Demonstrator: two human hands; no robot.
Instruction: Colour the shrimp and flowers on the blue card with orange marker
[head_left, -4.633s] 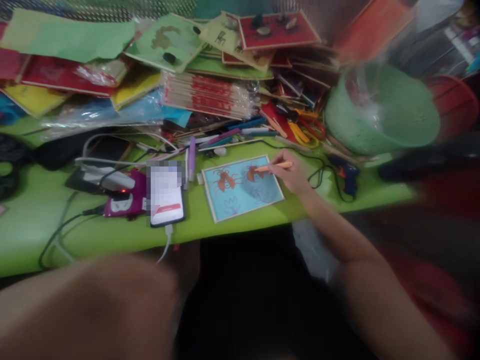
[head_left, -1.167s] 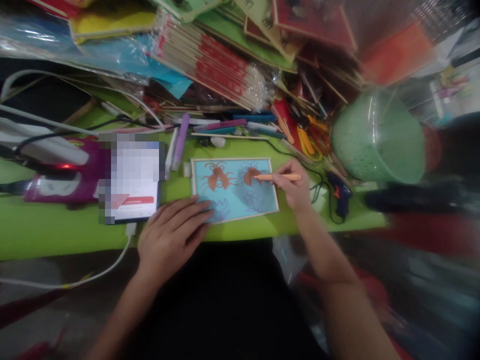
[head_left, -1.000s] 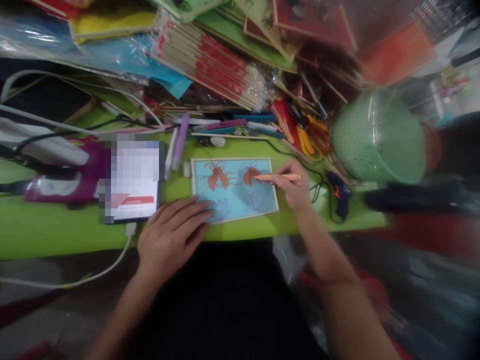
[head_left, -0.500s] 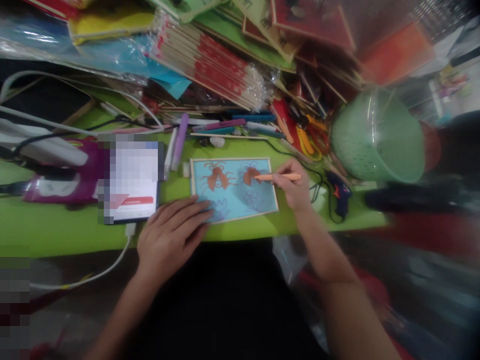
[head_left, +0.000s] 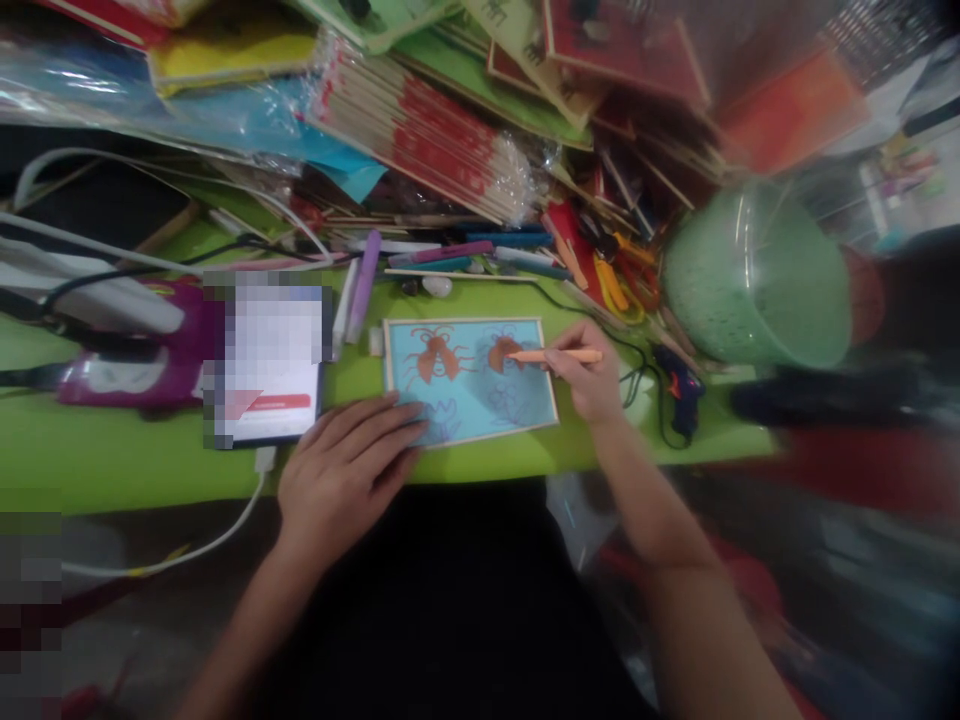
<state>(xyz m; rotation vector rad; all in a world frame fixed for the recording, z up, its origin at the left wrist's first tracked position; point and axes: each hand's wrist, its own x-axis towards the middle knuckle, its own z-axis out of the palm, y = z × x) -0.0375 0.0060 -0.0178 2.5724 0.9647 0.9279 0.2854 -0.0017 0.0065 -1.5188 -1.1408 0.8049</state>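
A light-blue board with a thin pale frame (head_left: 469,400) lies on the green tabletop. It bears two orange-brown beetle drawings, with purple flower outlines below them. My right hand (head_left: 592,375) pinches an orange marker (head_left: 562,355), its tip at the right-hand beetle. Flat over the lower left corner of the board rests my left hand (head_left: 345,460), fingers stretched out. Just beyond that hand is a tablet (head_left: 274,370), partly blurred out, with a white cable (head_left: 264,460) plugged into its lower edge.
Several markers (head_left: 364,285) lie behind the board. Orange-handled scissors (head_left: 611,280) and a glue gun (head_left: 679,390) are to the right, near a green plastic basket (head_left: 757,280). A purple power strip (head_left: 127,370) sits at the left. Packed sticks (head_left: 427,130) and coloured sheets crowd the back.
The view has shifted very slightly. Both hands keep nearly the same place, and the marker tip stays at the right-hand beetle.
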